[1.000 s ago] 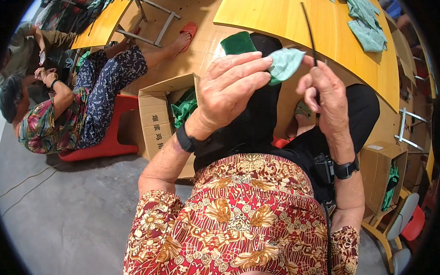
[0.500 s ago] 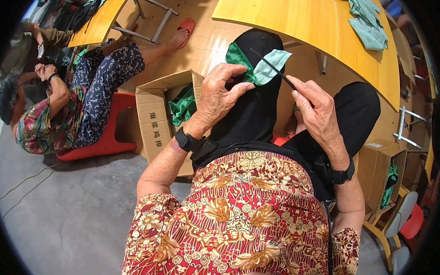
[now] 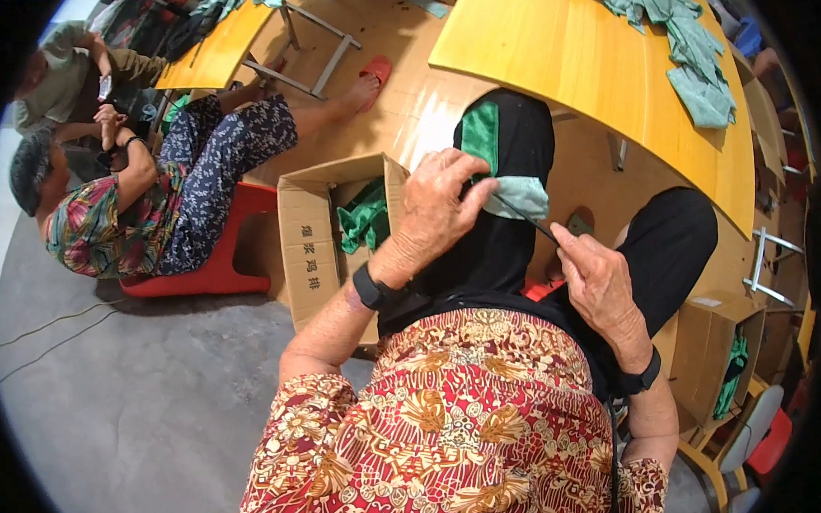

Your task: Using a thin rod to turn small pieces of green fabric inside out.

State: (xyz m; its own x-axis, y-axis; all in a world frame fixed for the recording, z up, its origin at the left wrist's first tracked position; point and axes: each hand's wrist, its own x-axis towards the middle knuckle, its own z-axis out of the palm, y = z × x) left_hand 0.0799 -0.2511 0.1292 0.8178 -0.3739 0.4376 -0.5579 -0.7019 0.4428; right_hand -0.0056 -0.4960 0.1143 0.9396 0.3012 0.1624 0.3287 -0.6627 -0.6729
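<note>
In my left hand (image 3: 434, 204), pinched between thumb and fingers, is a strip of cloth (image 3: 481, 135) with a bright green velvety face. A pale green section (image 3: 524, 195) of it sticks out to the right, above my black-trousered thigh. My right hand (image 3: 598, 284) grips a thin dark rod (image 3: 542, 227), which slants up and left across the pale cloth. The rod's far end lies close to my left thumb; I cannot tell whether it is inside the cloth.
An open cardboard box (image 3: 303, 242) with green cloth stands left of my leg, and another box (image 3: 703, 350) at right. Ahead, a yellow table (image 3: 548, 48) bears pale green pieces (image 3: 698, 79). A person (image 3: 92, 213) sits at left on a red stool (image 3: 234, 254).
The rod has swung lower, its far end now by my left thumb. The pale section has turned to stick out sideways, and the green part stands straighter. The view has shifted slightly.
</note>
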